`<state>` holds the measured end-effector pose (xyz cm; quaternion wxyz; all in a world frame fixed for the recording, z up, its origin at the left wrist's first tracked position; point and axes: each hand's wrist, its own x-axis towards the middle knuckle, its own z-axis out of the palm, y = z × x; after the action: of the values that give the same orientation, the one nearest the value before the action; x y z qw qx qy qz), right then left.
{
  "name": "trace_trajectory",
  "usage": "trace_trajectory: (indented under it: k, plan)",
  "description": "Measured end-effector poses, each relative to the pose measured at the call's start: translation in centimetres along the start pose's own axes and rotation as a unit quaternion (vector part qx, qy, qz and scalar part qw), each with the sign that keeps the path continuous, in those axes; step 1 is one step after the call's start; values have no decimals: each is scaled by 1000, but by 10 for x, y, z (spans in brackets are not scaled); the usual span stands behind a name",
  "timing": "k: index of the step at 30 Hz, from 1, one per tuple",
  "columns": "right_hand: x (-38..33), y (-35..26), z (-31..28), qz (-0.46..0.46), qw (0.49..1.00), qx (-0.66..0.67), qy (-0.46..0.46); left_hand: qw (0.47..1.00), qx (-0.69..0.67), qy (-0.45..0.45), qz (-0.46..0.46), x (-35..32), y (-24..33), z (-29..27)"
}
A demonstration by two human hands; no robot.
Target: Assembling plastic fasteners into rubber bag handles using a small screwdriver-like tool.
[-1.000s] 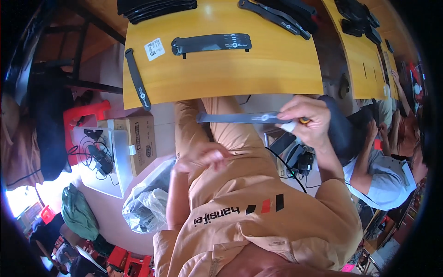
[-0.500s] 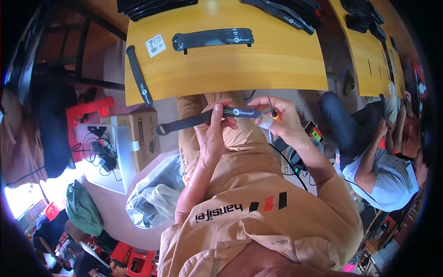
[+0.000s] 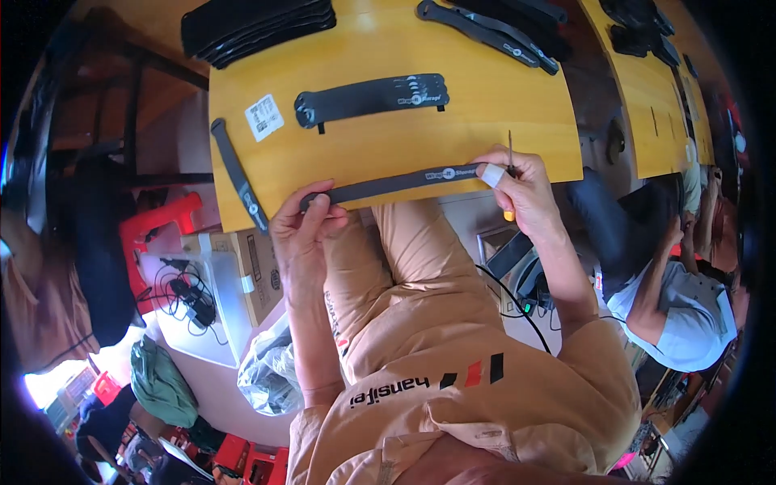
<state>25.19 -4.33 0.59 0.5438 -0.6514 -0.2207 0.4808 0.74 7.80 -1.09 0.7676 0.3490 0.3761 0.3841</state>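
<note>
Two hands are on one long black strap (image 3: 396, 183) right at the near edge of the yellow-orange table (image 3: 453, 121), and that is where the action sits. Left hand (image 3: 303, 230) has the strap's left end pinched between thumb and fingers, closed firmly on it, just off the table's front edge above the person's lap. Right hand (image 3: 521, 190) is clamped down on the strap's other end, a white wrap around one finger, and it also grips a thin tool (image 3: 510, 166) whose metal shaft pokes up past the knuckles (an orange bit of handle shows below the palm). The strap lies nearly flat along the table's front edge, tilting up slightly toward the right.

Moving out across the tabletop: a narrow black strip (image 3: 238, 176) runs down the left edge, slanted. Beside it, a small white sticker (image 3: 264, 117). Next, a broader black band (image 3: 372, 97) lies across the middle, well apart from the held strap. At the far edge, a stack of black pieces (image 3: 259, 28) on the left and more long black straps (image 3: 485, 32) on the right.

Off to the right, another person in a light shirt (image 3: 687, 315) sits by the next table (image 3: 663, 105). Down left on the floor, a cardboard box (image 3: 259, 271) and a red stool (image 3: 158, 234).
</note>
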Motion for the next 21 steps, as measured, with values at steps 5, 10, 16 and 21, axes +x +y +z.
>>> trace_trajectory:
  k: [5,10,16,21]
  plan:
    - [39,-5,7,-20,999,-16,34,987,152,46,8,39,16,4]
    - [68,-6,11,-34,999,-17,28,979,189,62,40,73,21,3]
    - [84,-6,13,-46,996,-35,66,975,205,74,43,94,12,0]
    - [91,1,14,-40,995,-53,71,949,284,116,76,102,5,1]
